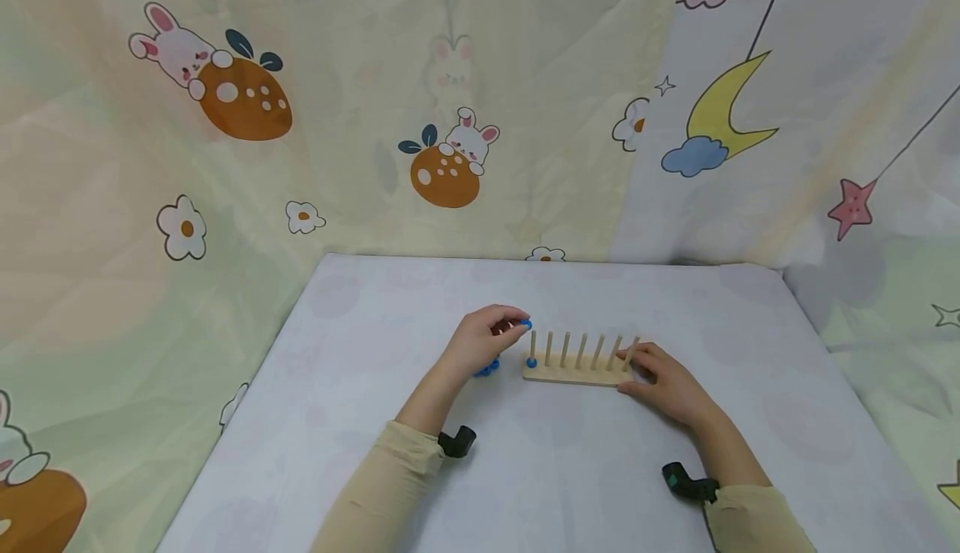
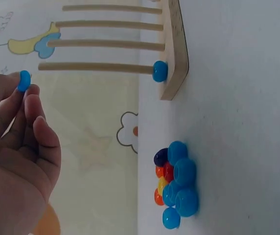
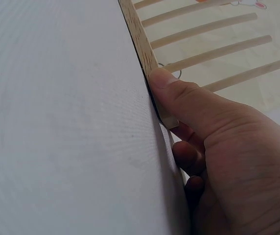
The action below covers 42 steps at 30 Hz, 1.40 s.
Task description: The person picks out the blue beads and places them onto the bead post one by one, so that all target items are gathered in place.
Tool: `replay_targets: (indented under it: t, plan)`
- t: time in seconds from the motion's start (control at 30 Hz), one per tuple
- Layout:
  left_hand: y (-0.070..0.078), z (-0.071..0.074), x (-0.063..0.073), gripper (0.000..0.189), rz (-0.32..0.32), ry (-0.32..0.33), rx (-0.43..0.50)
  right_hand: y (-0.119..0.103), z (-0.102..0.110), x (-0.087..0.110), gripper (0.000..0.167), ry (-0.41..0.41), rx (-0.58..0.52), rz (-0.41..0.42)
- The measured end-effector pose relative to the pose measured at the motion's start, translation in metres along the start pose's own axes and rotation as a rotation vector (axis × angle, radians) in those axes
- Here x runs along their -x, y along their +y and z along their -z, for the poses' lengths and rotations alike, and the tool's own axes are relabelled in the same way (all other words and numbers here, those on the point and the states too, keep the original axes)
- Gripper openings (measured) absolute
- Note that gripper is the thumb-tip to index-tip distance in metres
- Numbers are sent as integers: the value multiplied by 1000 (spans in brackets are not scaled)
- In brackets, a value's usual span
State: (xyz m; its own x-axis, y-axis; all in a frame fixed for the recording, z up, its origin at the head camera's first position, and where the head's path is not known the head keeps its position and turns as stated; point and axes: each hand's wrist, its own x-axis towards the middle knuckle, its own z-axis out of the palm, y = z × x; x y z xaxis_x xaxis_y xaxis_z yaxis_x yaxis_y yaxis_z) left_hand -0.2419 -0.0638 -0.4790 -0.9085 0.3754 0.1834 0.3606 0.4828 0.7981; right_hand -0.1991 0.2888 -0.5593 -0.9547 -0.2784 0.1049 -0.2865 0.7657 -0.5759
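Between thumb and fingertip my left hand [image 1: 480,342] pinches a blue bead [image 2: 24,81], held beside the top of the leftmost peg [image 2: 96,67]. One blue bead [image 1: 532,362] sits at the foot of that peg. The wooden peg board [image 1: 577,376] lies on the table with several upright pegs in a row. My right hand [image 1: 667,382] grips the right end of the board, its thumb on the near edge and the other fingers behind, as the right wrist view shows. Below the left hand lies a cluster of loose beads [image 2: 184,172], blue, red, orange, yellow and dark.
The white-covered table [image 1: 570,470] stretches out around the board. Behind it hangs a printed cloth [image 1: 540,170] with rabbits, flowers and a moon. A black wrist camera [image 1: 457,442] is strapped to the left wrist, and another black camera [image 1: 688,484] to the right.
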Motion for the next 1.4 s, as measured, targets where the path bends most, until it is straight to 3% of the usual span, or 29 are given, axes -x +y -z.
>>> replay_targets:
  t: [0.57, 0.87, 1.13, 1.4]
  plan:
    - [-3, -15, -2, 23, -28, -32, -30, -1, 0, -1, 53, 10, -2, 3]
    - [-13, -23, 2, 24, 7, -56, -29, -1, 0, 0, 54, 2, -10, 5]
    - [-22, -30, 6, 28, 76, -94, 17, 0, 0, 0, 54, 3, -5, 7]
    - [-27, -36, 9, 35, 195, -171, 28, 1, -1, 0, 53, 15, 8, 10]
